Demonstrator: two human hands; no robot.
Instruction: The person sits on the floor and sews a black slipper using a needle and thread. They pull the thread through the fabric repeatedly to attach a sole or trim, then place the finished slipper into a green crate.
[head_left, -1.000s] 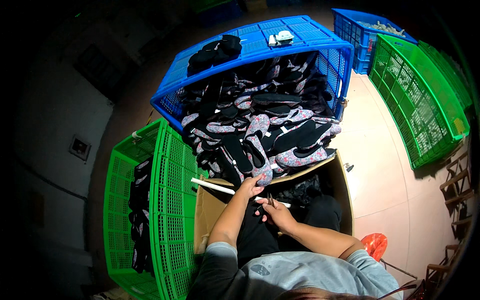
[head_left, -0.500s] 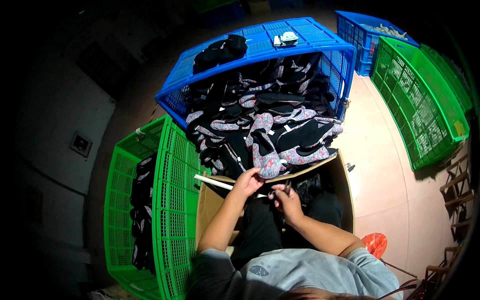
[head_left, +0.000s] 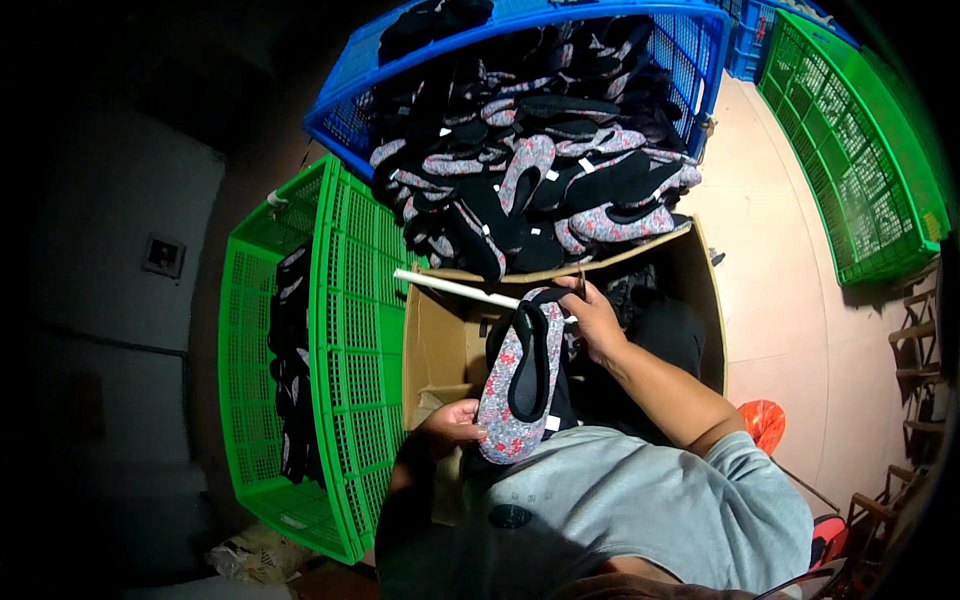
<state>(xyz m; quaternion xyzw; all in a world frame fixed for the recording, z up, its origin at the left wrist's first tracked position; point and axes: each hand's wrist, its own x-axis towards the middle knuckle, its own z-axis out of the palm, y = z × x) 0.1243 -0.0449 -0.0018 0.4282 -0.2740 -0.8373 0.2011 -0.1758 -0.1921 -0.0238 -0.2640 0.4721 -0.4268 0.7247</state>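
A grey and red floral slipper (head_left: 497,395) with a black lining lies lengthwise in front of my shirt, its opening turned up. My left hand (head_left: 455,422) grips its near end, fingers closed on the edge. At its far end is my right hand (head_left: 595,322), closed, with its fingertips against the black edge. A small dark pointed tool, apparently scissors (head_left: 582,284), sticks up from the right fingers; most of it is hidden. Beneath the slipper stands an open cardboard box (head_left: 437,345), with a white rod (head_left: 450,285) across its far left side.
A blue crate (head_left: 690,60) tipped on its side spills a heap of similar slippers (head_left: 610,222) toward the box. On the left stands a green crate (head_left: 335,400) holding dark slippers. Another green crate (head_left: 850,150) is far right, and an orange-red bag (head_left: 763,425) near right.
The slipper has come from the heap's edge down toward my body. My left hand moved nearer to me with it; my right hand has moved up to its far end. The view has tilted downward.
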